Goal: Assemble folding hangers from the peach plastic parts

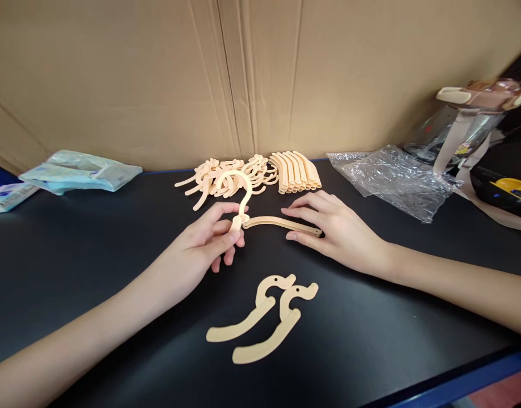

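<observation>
The cream plastic hook piece point(238, 190) stands nearly upright near the middle of the black tabletop point(94, 255), its curved top opening to the left and its stem running down into the left hand point(200, 243). That hand is closed on the stem, thumb and forefinger pinching it just below a small joint. From the joint a slim, cream, gently curved plastic arm point(281, 224) lies flat, its long axis running left to right and slightly toward the near edge. The right hand point(337, 229) rests open over the arm's right end, fingers spread and pointing left, fingertips touching the arm and the table; it grips nothing.

At the far left lie pale blue plastic packets point(79, 170); the print on the white and blue pack at the very edge is too blurred to read. Behind the hook, against the brown cardboard wall point(158, 79), sits a loose heap of cream hook pieces point(221, 178), and just right of it a neat row of cream curved arms point(296, 170) packed side by side. In front of the hands, nearer the table's edge, two flat cream curved pieces point(260, 320) lie side by side, almost touching, each with a small hole at its upper end and its long tail pointing down and left. To the right lies a crumpled clear plastic bag point(392, 178), and beyond it a clear jug with a pinkish lid point(468, 119). Nothing lies between the hands and the stock.
</observation>
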The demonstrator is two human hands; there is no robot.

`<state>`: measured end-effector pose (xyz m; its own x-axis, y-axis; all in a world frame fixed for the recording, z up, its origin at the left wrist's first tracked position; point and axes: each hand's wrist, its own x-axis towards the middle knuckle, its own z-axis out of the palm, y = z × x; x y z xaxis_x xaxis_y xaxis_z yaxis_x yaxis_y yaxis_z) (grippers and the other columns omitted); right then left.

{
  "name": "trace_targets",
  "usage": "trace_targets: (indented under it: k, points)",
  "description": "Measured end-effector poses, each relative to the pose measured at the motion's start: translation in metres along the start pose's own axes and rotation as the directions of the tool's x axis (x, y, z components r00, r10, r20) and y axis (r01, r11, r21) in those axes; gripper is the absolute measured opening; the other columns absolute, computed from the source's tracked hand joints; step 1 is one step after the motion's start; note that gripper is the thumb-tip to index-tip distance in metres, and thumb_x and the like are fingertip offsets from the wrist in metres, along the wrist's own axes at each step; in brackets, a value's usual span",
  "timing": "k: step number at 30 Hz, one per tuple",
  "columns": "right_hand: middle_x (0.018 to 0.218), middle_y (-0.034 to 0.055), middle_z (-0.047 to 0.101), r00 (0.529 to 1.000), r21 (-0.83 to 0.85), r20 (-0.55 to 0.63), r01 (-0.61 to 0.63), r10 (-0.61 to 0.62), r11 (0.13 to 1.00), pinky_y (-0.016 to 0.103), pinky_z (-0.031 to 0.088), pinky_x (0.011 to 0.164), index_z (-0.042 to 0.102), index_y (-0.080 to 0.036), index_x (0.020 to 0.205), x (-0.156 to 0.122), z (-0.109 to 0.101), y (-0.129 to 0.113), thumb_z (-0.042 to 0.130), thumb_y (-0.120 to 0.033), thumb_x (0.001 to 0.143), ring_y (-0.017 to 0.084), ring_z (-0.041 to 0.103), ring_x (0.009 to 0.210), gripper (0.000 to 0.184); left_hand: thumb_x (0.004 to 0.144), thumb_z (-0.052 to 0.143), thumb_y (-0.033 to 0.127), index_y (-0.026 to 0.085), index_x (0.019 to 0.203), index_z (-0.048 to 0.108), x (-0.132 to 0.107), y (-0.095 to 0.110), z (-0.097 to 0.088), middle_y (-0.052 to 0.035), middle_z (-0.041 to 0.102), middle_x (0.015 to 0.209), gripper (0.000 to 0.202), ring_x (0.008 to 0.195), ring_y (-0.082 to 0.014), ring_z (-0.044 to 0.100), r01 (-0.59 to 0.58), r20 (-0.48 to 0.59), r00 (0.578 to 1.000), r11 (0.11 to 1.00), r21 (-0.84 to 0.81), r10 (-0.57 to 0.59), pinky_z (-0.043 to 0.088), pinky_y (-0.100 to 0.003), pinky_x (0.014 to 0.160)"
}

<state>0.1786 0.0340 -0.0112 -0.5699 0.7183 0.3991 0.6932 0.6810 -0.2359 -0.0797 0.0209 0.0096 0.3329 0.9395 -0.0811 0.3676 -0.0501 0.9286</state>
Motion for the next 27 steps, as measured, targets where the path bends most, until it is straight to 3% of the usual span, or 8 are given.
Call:
trace_targets:
  k: [3,7,10,12,15,18,22,27]
  points:
    - [0.118,0.0117,0.067,1.0,0.035,0.012,0.003,-0.004,0.999,0.045,0.049,0.094,0.074,-0.019,0.104,0.0,0.0,0.0,0.056,-0.029,0.099,0.026,0.062,0.109,0.021,0.086,0.064,0.035,0.025,0.117,0.052,-0.001,0.005,-0.004,0.0033,0.058,0.075,0.035,0.055,-0.0105,0.05,0.076,0.01,0.997,0.989,-0.126,-0.075,0.04,-0.021,0.045]
    - [0.102,0.0069,0.07,0.996,0.228,-0.045,-0.06,0.072,0.972,0.036,0.051,0.083,0.067,-0.019,0.093,0.002,-0.003,0.0,0.06,-0.016,0.09,0.021,0.065,0.093,0.008,0.086,0.065,0.032,0.025,0.108,0.055,-0.002,0.008,-0.007,0.0032,0.059,0.074,0.025,0.054,-0.0101,0.05,0.21,0.043,0.978,0.941,-0.264,-0.206,0.043,-0.021,0.046]
    - [0.089,0.001,0.072,0.983,0.369,-0.015,-0.164,0.182,0.915,0.03,0.048,0.07,0.058,-0.022,0.093,0.001,-0.006,-0.002,0.058,-0.012,0.085,0.017,0.066,0.079,0.012,0.091,0.063,0.038,0.025,0.097,0.055,-0.003,0.007,-0.007,0.0043,0.055,0.071,0.016,0.052,-0.0094,0.05,0.259,0.065,0.965,0.907,-0.333,-0.252,0.043,-0.02,0.044]
    - [0.085,-0.0008,0.073,0.982,0.439,0.016,-0.178,0.191,0.881,0.029,0.047,0.069,0.051,-0.023,0.092,0.0,-0.007,-0.003,0.056,-0.012,0.086,0.017,0.067,0.077,0.014,0.093,0.063,0.046,0.023,0.09,0.055,-0.003,0.006,-0.008,0.0044,0.055,0.07,0.024,0.053,-0.0087,0.051,0.263,0.083,0.965,0.897,-0.354,-0.25,0.047,-0.019,0.045]
    - [0.085,-0.0009,0.073,0.984,0.515,0.011,-0.159,0.179,0.842,0.027,0.047,0.07,0.041,-0.025,0.09,-0.001,-0.007,-0.003,0.054,-0.014,0.089,0.016,0.068,0.078,0.017,0.088,0.07,0.045,0.021,0.086,0.061,-0.003,0.005,-0.009,0.0019,0.061,0.077,0.026,0.06,-0.0093,0.058,0.265,0.102,0.964,0.906,-0.328,-0.245,0.055,-0.021,0.054]
    - [0.078,-0.0036,0.067,0.977,0.522,-0.01,-0.174,0.211,0.835,0.026,0.044,0.064,0.04,-0.025,0.093,-0.001,-0.006,-0.003,0.057,-0.021,0.092,0.013,0.06,0.068,0.017,0.089,0.07,0.042,0.019,0.085,0.07,-0.002,0.005,-0.012,-0.0015,0.066,0.082,0.023,0.069,-0.0116,0.065,0.286,0.145,0.956,0.917,-0.278,-0.255,0.058,-0.02,0.06]
    - [0.067,-0.0063,0.057,0.977,0.473,0.01,-0.194,0.215,0.859,0.025,0.035,0.056,0.053,-0.023,0.1,0.001,-0.008,-0.003,0.058,-0.043,0.097,0.011,0.046,0.057,0.021,0.09,0.07,0.039,0.022,0.088,0.075,-0.002,0.003,-0.016,-0.0052,0.072,0.098,0.018,0.08,-0.0156,0.07,0.267,0.161,0.959,0.929,-0.257,-0.231,0.061,-0.022,0.063]
    - [0.08,0.0009,0.068,1.0,0.304,0.0,-0.015,0.016,0.952,0.03,0.038,0.071,0.067,-0.02,0.087,0.002,-0.01,-0.004,0.056,-0.043,0.099,0.015,0.057,0.074,0.028,0.087,0.074,0.036,0.023,0.089,0.077,-0.002,0.004,-0.017,-0.006,0.074,0.112,0.013,0.091,-0.0191,0.074,0.284,0.162,0.956,0.912,-0.295,-0.245,0.064,-0.024,0.068]
